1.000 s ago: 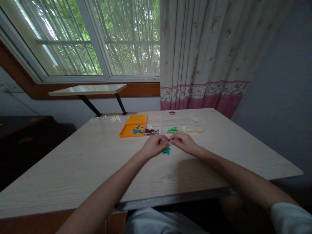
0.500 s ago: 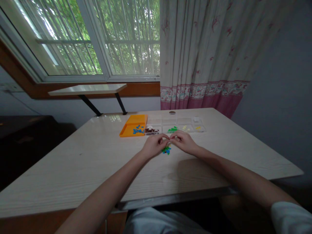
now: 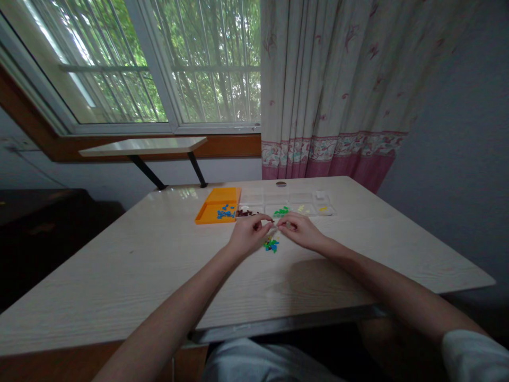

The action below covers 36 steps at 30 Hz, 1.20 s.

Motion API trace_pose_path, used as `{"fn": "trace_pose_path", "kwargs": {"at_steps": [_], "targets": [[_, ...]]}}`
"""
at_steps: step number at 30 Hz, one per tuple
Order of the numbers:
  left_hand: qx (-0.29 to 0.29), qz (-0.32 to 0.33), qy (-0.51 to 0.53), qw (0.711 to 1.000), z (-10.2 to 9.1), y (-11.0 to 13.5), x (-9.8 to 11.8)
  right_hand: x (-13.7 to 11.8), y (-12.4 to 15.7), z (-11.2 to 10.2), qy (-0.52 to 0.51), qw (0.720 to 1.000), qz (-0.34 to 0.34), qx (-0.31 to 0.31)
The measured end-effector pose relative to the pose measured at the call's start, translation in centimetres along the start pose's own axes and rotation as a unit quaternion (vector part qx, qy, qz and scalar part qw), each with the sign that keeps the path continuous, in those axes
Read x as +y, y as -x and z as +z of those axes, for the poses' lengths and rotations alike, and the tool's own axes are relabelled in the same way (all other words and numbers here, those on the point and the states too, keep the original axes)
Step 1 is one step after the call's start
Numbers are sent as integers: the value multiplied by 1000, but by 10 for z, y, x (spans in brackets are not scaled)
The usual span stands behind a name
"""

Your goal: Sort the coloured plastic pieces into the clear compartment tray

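My left hand (image 3: 248,234) is closed in a pinch, with a tiny dark brown piece (image 3: 272,221) at its fingertips. Just to its right, my right hand (image 3: 301,231) has thumb and forefinger pressed together; whatever lies between them is too small to make out. A narrow gap separates the two sets of fingertips. Below them on the table lies a small cluster of green and blue pieces (image 3: 271,245), partly beside my left hand. Behind my hands, dark brown pieces (image 3: 244,213) and green pieces (image 3: 281,211) sit in clear compartments.
An open orange box (image 3: 209,213) with blue pieces (image 3: 226,211) stands to the left of the clear compartment boxes (image 3: 277,198). Yellow pieces (image 3: 323,209) lie in the right compartments. A raised white shelf (image 3: 147,145) is at the table's (image 3: 139,286) back left.
My left hand has drawn slightly apart from my right, and its fingertips moved up a little. The dark piece at them now shows. My right hand has hardly moved.
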<state>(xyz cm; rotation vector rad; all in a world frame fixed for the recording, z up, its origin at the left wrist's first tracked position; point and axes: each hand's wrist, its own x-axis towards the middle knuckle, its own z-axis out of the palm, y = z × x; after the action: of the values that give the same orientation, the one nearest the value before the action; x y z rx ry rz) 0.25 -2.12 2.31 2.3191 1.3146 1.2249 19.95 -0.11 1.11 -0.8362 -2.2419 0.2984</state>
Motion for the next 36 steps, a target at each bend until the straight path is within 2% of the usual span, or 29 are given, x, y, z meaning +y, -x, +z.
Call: {"fn": "trace_pose_path", "kwargs": {"at_steps": [4, 8, 15, 36], "targets": [[68, 1, 9, 998, -10, -4, 4, 6, 1, -2, 57, 993, -8, -102], [103, 13, 19, 994, -14, -3, 6, 6, 2, -1, 70, 987, -2, -144], [129, 28, 29, 991, -15, -2, 9, 0, 2, -3, 78, 985, 7, -153], [137, 32, 37, 989, -14, -1, 10, 1, 2, 0, 88, 984, 6, -155]]}}
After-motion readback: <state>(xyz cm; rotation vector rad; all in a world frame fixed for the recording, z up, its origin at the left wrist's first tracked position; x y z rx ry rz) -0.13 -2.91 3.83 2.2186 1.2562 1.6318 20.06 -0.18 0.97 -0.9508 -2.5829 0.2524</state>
